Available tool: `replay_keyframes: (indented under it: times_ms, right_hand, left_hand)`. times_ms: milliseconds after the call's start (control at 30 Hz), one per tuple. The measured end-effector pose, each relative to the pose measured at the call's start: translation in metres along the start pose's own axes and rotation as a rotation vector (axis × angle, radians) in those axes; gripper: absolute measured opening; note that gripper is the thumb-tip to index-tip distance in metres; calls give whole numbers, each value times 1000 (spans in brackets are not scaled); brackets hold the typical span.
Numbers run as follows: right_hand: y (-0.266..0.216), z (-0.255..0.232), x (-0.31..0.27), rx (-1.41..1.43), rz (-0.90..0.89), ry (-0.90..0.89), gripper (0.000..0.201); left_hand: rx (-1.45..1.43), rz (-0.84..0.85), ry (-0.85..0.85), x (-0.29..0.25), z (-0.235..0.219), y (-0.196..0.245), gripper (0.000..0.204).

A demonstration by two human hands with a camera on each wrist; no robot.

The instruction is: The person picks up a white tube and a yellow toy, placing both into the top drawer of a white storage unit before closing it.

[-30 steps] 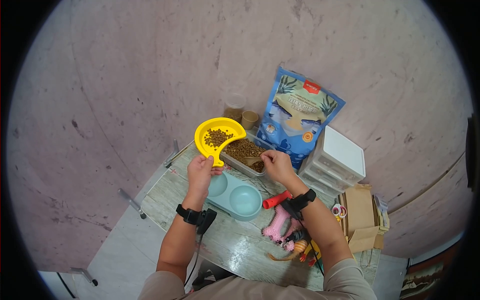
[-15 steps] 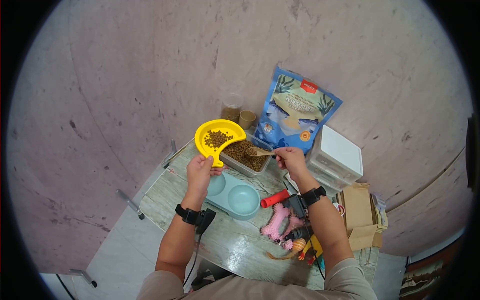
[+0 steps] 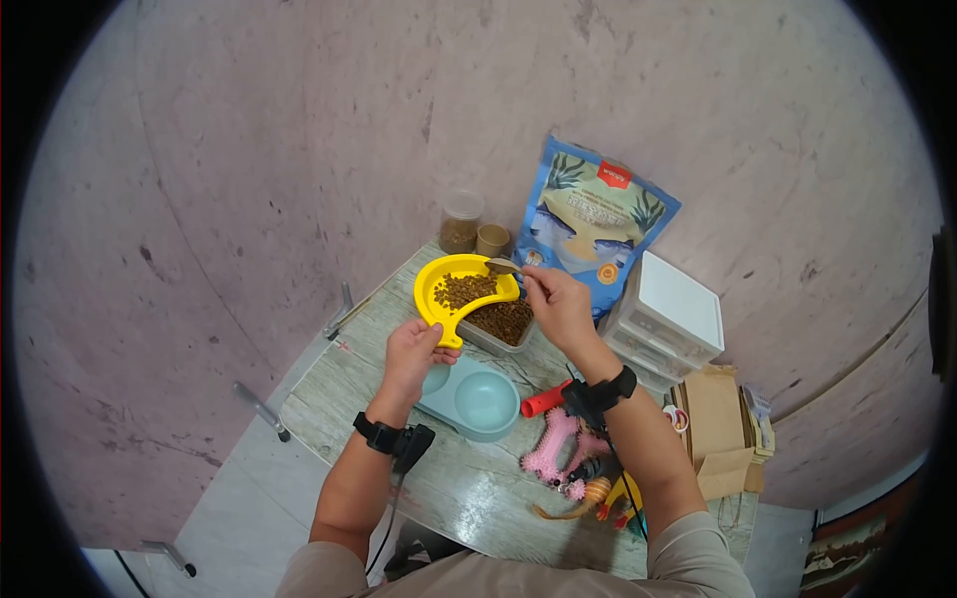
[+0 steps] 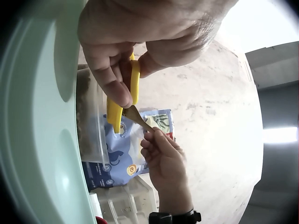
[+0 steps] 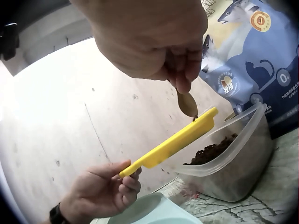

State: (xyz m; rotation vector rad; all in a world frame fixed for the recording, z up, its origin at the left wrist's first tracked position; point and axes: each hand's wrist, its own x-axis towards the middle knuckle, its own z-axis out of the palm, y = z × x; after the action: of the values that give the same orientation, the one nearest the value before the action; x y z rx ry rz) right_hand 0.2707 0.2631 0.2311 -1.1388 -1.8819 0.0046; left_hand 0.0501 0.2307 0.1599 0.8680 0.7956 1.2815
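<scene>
My left hand (image 3: 411, 359) pinches the handle of a yellow crescent-shaped dish (image 3: 451, 265), thumb on top. Brown kibble (image 3: 464, 293) lies in the dish. With the fingertips of my right hand (image 3: 560, 307) I grip a wooden spoon (image 3: 500, 267), its bowl tipped down at the dish's right end. In the right wrist view a bit of kibble shows at the spoon's tip, right at the yellow rim. Beneath the dish stands a clear plastic container (image 5: 233, 186) of kibble, partly hidden from the head camera. A pale blue double bowl (image 3: 485, 401) sits below my left hand.
Behind stand a blue cat food bag (image 3: 598, 224), a lidded jar (image 3: 461, 224) and a brown cup (image 3: 492, 240). White drawers (image 3: 680, 299) are on the right. Nearer lie a red handle (image 3: 544, 401), a pink bone toy (image 3: 548, 448) and folded brown paper (image 3: 720, 429).
The spoon has come up from the kibble container, moved left over the dish and tipped. The yellow dish has shifted slightly right and nearer to me.
</scene>
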Motion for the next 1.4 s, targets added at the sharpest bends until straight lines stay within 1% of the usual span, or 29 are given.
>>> replay_keyframes:
  times_ms: [33, 167, 233, 367, 500, 567, 600, 700, 767, 800, 867, 900, 933, 967, 1000, 1033, 1133, 1267, 1300, 1367, 1400]
  right_hand:
    - [-11, -3, 0, -20, -24, 8, 17]
    - [-18, 3, -8, -43, -57, 35, 16]
    - [-21, 7, -11, -3, -112, -9, 14]
    - [-26, 13, -13, 64, -146, -64, 14]
    - [-31, 11, -12, 67, -105, -38, 13]
    - [-31, 11, -13, 78, -94, -91, 12]
    - [-29, 11, -13, 77, -94, -90, 12]
    - [-23, 10, -12, 84, -93, -45, 13]
    - [-21, 2, -11, 72, 3, 60, 14]
    - [-16, 0, -12, 74, 2, 61, 14]
    - [-4, -2, -14, 247, 236, 144, 14]
    - [0, -5, -17, 319, 295, 145, 15]
    - [3, -9, -20, 328, 292, 148, 15]
    - [5, -13, -23, 327, 337, 137, 16]
    - [7, -16, -27, 325, 380, 127, 16]
    - [10, -19, -31, 305, 390, 108, 18]
    - [18, -23, -40, 351, 435, 101, 18]
    - [19, -25, -46, 406, 460, 89, 20]
    - [19, -25, -47, 413, 461, 97, 20]
    - [21, -26, -50, 393, 454, 59, 20]
    - [22, -26, -51, 398, 457, 70, 20]
  left_hand:
    - [-10, -5, -1, 0, 0, 0, 18]
    - [-18, 0, 4, 0, -1, 0, 18]
    - [-9, -2, -4, 0, 0, -1, 18]
    - [5, 6, -13, -1, 1, -1, 20]
    - [2, 5, -12, 0, 0, -1, 19]
    - [4, 5, -13, 0, 0, -1, 19]
    - [11, 1, -8, 0, 1, -1, 19]
    - [17, 6, -7, 0, 0, -2, 19]
    - [17, 15, -11, 1, -2, -1, 19]
    - [8, 24, 19, 2, -4, 1, 19]
    - [7, 37, 53, 2, -9, 7, 19]
    - [-28, 49, 84, 4, -14, 8, 19]
    - [-63, 62, 113, 5, -19, 10, 19]
    - [-54, 70, 115, 7, -25, 12, 19]
    - [-56, 70, 152, 10, -30, 15, 19]
    - [-60, 70, 189, 13, -36, 17, 20]
    - [-2, 42, 217, 24, -52, 27, 20]
    - [92, -43, 222, 38, -60, 38, 20]
    - [102, -41, 219, 42, -61, 37, 20]
    - [104, -118, 204, 50, -62, 35, 21]
    - [115, -116, 199, 53, -62, 33, 21]
